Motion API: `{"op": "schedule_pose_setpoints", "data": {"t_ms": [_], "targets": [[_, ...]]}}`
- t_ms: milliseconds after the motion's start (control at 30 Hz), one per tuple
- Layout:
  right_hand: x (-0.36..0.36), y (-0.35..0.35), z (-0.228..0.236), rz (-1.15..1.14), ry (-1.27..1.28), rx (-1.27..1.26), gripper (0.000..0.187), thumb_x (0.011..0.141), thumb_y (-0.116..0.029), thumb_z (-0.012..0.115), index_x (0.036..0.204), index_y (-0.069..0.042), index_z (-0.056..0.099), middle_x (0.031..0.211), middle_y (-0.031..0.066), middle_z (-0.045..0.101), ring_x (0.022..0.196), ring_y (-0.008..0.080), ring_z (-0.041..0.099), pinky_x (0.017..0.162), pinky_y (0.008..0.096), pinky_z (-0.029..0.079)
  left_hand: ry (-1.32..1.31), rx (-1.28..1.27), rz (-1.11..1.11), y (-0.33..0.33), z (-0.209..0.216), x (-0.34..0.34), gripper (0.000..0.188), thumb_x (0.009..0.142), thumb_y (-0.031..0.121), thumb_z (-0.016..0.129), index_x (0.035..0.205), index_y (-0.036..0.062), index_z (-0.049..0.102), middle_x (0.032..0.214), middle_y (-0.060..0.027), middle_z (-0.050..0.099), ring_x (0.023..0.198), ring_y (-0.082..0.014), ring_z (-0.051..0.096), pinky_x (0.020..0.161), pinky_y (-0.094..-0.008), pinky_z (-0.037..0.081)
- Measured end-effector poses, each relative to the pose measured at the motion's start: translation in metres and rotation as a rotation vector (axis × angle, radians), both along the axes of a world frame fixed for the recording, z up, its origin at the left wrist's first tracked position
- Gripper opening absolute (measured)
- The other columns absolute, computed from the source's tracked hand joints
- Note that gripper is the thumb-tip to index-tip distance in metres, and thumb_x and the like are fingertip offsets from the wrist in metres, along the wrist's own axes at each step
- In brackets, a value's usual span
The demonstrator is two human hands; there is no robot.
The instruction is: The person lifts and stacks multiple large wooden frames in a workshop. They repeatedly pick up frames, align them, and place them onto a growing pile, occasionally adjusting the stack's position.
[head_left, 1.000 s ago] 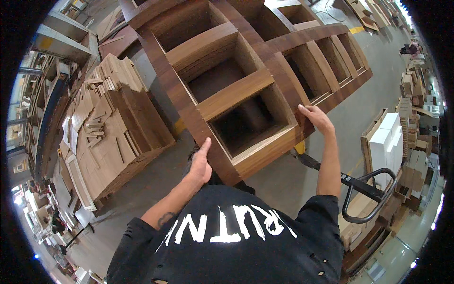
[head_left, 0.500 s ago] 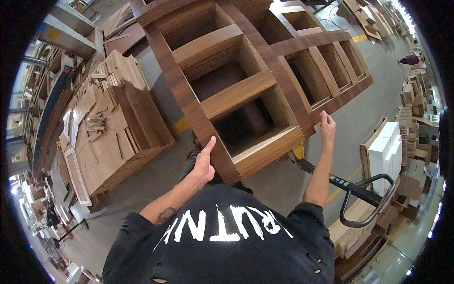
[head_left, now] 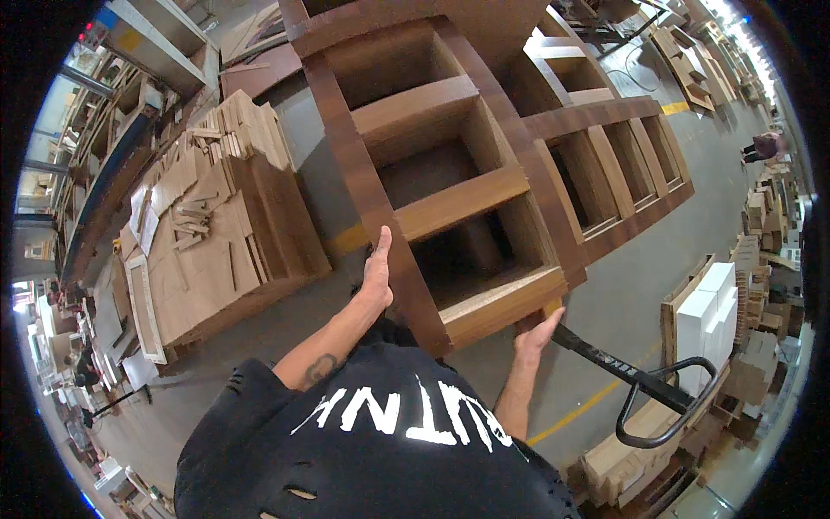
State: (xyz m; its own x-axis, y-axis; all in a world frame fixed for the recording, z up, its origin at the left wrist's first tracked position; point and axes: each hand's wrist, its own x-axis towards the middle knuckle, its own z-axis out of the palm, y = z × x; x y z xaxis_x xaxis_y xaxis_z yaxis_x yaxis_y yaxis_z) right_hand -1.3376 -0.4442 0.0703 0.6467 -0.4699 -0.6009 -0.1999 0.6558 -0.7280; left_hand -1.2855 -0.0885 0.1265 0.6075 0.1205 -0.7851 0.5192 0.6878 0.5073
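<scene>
A large dark brown wooden cabinet (head_left: pixel 462 203) with several open compartments stretches away from just before me, tilted in the view. Along its near left side, my left hand (head_left: pixel 378 275) lies with fingers stretched out flat against the edge; it is open. My right hand (head_left: pixel 538 336) is at the near right corner, thumb along the outside and the other fingers partly hidden beneath the lower edge. It appears to hold the cabinet there. Close by that hand, the black handle of a pallet truck (head_left: pixel 644 381) sticks out to the right.
A tall stack of wooden boards (head_left: pixel 207 242) with loose offcuts on top stands to the left. White boxes (head_left: pixel 707 316) and more board stacks (head_left: pixel 640 450) line the right. A person (head_left: pixel 765 147) stands far off at the right. Shelving (head_left: pixel 95 173) runs along the far left.
My right hand has come down and inward from beside the cabinet's right part to its near corner. The left hand stays at the left edge, its fingers now straighter. The view has shifted slightly.
</scene>
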Motion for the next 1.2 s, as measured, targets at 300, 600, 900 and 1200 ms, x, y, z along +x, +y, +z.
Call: {"op": "schedule_pose_setpoints", "data": {"t_ms": [300, 600, 900, 1200], "targets": [[-0.028, 0.095, -0.049, -0.136, -0.041, 0.058, 0.065, 0.1, -0.061, 0.038, 0.141, -0.012, 0.048, 0.137, 0.0093, 0.056, 0.124, 0.0285, 0.054, 0.102, 0.0436, 0.047, -0.132, 0.041, 0.104, 0.062, 0.058, 0.113, 0.086, 0.09, 0.072, 0.055, 0.15, 0.0101, 0.041, 0.149, -0.0089, 0.046, 0.133, -0.0287, 0.045, 0.113, -0.0466, 0.036], [-0.019, 0.074, 0.024, -0.011, 0.326, -0.053, 0.079, 0.101, -0.067, 0.029, 0.152, -0.007, 0.038, 0.151, 0.0155, 0.046, 0.136, 0.0327, 0.045, 0.109, 0.0493, 0.042, -0.164, 0.189, -0.007, 0.192, 0.003, 0.274, 0.085, 0.096, 0.063, 0.053, 0.158, 0.0104, 0.029, 0.161, -0.0086, 0.032, 0.146, -0.0296, 0.032, 0.12, -0.0478, 0.027], [0.146, 0.072, 0.099, -0.311, 0.595, -1.515, 0.049, 0.101, -0.038, 0.056, 0.123, 0.006, 0.063, 0.116, 0.0253, 0.068, 0.107, 0.0403, 0.065, 0.092, 0.0447, 0.051, 0.053, 0.648, -0.026, 0.244, -0.08, 0.339, 0.076, 0.08, 0.078, 0.064, 0.085, 0.0029, 0.056, 0.081, -0.0054, 0.053, 0.072, -0.0177, 0.046, 0.067, -0.0419, 0.042], [0.379, 0.329, 0.129, 0.357, -0.142, -1.127, 0.035, 0.102, -0.025, 0.058, 0.122, 0.003, 0.063, 0.119, 0.0133, 0.065, 0.11, 0.0238, 0.061, 0.096, 0.0337, 0.049, -0.008, 0.604, -0.253, 0.255, -0.028, 0.338, 0.085, 0.078, 0.078, 0.065, 0.088, -0.0054, 0.049, 0.089, -0.0158, 0.059, 0.087, -0.0219, 0.056, 0.078, -0.0402, 0.046]]}}
